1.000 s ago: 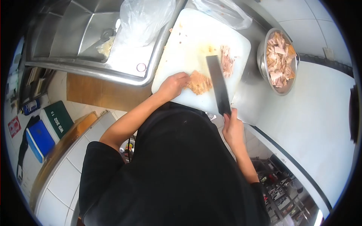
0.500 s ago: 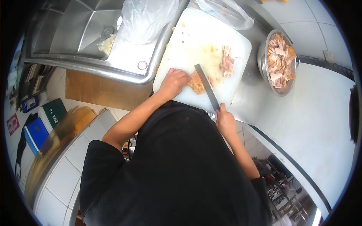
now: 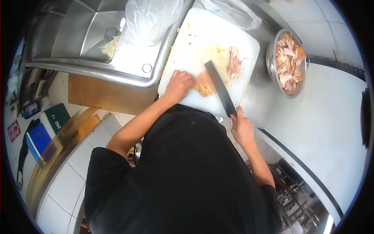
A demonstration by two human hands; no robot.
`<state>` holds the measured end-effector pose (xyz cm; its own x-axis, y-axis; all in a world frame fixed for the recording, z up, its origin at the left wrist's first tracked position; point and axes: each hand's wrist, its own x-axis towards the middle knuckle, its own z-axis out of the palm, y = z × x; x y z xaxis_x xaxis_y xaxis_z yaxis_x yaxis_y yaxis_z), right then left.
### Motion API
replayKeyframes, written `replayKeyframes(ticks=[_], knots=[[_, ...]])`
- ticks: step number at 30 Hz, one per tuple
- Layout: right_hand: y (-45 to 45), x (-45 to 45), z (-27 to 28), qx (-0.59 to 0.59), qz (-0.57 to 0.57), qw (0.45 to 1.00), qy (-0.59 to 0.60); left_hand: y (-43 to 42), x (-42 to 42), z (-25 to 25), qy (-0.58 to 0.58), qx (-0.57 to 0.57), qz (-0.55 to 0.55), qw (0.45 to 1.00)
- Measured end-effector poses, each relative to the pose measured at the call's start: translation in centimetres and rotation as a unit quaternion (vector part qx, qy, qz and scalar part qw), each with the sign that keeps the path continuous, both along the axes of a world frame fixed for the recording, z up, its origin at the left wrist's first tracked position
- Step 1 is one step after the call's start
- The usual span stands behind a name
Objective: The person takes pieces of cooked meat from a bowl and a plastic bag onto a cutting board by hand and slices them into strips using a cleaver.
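My right hand (image 3: 243, 129) grips the handle of a long, wide-bladed kitchen knife (image 3: 220, 87). Its blade points away from me, just right of a piece of cooked meat (image 3: 205, 84) with a browned outside and a sliced face. With curled fingers, my left hand (image 3: 179, 86) holds the left end of that piece against the white cutting board (image 3: 194, 43). The fingertips are partly hidden. Farther right on the board lies a small pile of sliced pink meat (image 3: 235, 63). Small crumbs and yellowish stains mark the board's surface.
A metal bowl (image 3: 270, 62) heaped with cut meat stands right of the board. Clear plastic bags lie behind the board (image 3: 237, 15) and by the sink (image 3: 152, 19). The steel sink's rim (image 3: 97, 71) runs along the left. A white counter (image 3: 315, 113) extends at right.
My right hand and the knife have moved right and slightly toward me, away from the held meat, uncovering its cut face. My left hand stays nearly in place.
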<state>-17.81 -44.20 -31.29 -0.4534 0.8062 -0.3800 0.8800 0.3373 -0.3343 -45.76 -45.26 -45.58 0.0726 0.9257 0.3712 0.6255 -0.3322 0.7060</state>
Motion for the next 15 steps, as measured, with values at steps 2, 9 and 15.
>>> replayKeyframes(ticks=[2, 9, 15], knots=[[-0.7, -0.2, 0.4, 0.040, -0.019, 0.997, 0.065, 0.7, -0.1, -0.1, -0.001, 0.009, 0.014, 1.000], [0.1, -0.1, -1.8, 0.015, 0.046, 0.997, -0.052, 1.3, -0.5, 0.0, 0.019, 0.018, 0.004, 1.000], [-2.1, 0.4, -2.0, 0.055, 0.014, 0.996, 0.068, -0.3, -0.2, 0.7, 0.000, -0.006, 0.039, 0.999]])
